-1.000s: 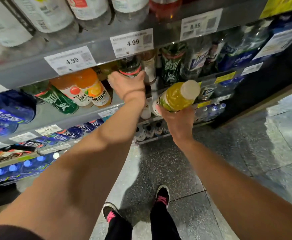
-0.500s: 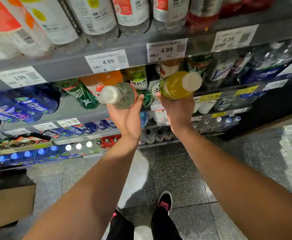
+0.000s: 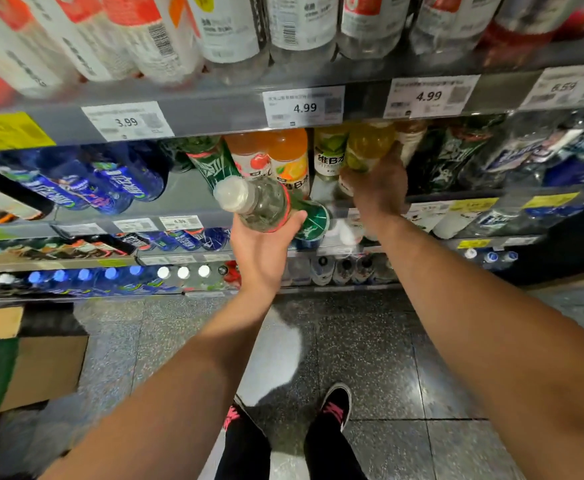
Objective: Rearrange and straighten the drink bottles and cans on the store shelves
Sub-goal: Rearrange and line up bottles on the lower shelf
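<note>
My left hand (image 3: 264, 252) holds a clear bottle (image 3: 257, 202) with a white cap and a green label, tilted with the cap pointing left, in front of the middle shelf. My right hand (image 3: 377, 187) grips a yellow drink bottle (image 3: 368, 145) and has it up inside the middle shelf, beside a pale green-labelled bottle (image 3: 328, 152). Two orange bottles (image 3: 271, 155) stand to the left of that one. A dark green-labelled bottle (image 3: 211, 164) leans left of the orange ones.
Blue bottles (image 3: 110, 178) fill the left of the middle shelf, dark green and blue ones (image 3: 491, 150) the right. White-labelled bottles (image 3: 228, 29) line the top shelf above the price tags (image 3: 304, 107). Lower shelves hold more bottles. A cardboard box (image 3: 31, 368) sits on the floor at left.
My right hand has pushed the yellow bottle from in front of the shelf up into the middle shelf row. My left hand keeps holding the clear bottle it pulled off the shelf.
</note>
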